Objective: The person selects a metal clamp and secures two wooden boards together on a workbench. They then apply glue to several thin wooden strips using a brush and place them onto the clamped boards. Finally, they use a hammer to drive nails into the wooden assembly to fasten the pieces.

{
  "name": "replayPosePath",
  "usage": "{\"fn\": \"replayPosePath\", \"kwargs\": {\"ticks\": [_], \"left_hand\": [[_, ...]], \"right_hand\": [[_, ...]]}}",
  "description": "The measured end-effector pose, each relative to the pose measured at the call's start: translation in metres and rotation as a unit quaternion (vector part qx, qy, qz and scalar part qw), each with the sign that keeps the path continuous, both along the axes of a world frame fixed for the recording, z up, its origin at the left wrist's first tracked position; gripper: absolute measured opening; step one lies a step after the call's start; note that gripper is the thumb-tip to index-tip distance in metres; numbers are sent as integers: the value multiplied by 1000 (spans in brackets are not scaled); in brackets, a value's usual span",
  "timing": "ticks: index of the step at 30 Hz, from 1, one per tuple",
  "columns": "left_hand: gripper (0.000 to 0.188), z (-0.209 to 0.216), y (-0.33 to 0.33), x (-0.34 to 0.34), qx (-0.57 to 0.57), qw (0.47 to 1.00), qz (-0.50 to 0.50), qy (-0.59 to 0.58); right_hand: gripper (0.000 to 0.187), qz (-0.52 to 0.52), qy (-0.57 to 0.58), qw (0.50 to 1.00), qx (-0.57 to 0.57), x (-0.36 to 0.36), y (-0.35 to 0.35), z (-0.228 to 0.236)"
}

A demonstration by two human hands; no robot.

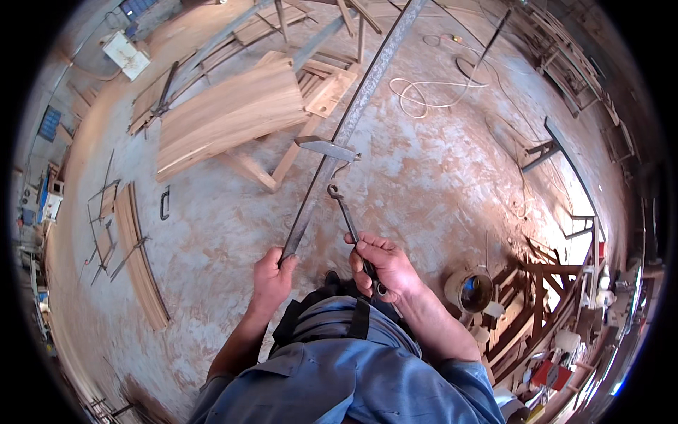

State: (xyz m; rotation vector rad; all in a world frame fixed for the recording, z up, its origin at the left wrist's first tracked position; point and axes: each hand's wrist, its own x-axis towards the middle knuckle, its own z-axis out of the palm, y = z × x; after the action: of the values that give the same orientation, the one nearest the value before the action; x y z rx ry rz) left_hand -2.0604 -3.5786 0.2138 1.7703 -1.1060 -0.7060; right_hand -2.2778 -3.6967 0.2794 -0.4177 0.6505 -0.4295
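Observation:
My left hand (272, 279) is closed round the near end of a long grey bar clamp (374, 74), its thumb lying along the flat bar. The bar slants away to the upper right and runs out of the top of the view. Partway along it sits a metal jaw (326, 148), set crosswise. In my right hand (390, 267) is a dark wrench (345, 214), gripped by its lower part with the fingers wrapped round it. The wrench's ring end points up, a little below the jaw and apparently apart from it.
A wide wooden panel (229, 116) rests on a wooden frame ahead to the left. Curved boards (138, 254) with clamps lie on the floor at left. Right of me stand a round bucket (472, 291) and a heap of wood pieces (522, 311). A pale cable (424, 99) loops across the floor.

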Motion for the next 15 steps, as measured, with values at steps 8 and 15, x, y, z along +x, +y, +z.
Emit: {"fn": "replayPosePath", "kwargs": {"ticks": [8, 15], "left_hand": [[18, -6, 8, -21, 22, 998, 51, 31], [14, -11, 17, -49, 31, 996, 63, 63]], "right_hand": [[23, 12, -83, 995, 50, -8, -15, 25], [14, -18, -100, 993, 54, -18, -19, 27]]}}
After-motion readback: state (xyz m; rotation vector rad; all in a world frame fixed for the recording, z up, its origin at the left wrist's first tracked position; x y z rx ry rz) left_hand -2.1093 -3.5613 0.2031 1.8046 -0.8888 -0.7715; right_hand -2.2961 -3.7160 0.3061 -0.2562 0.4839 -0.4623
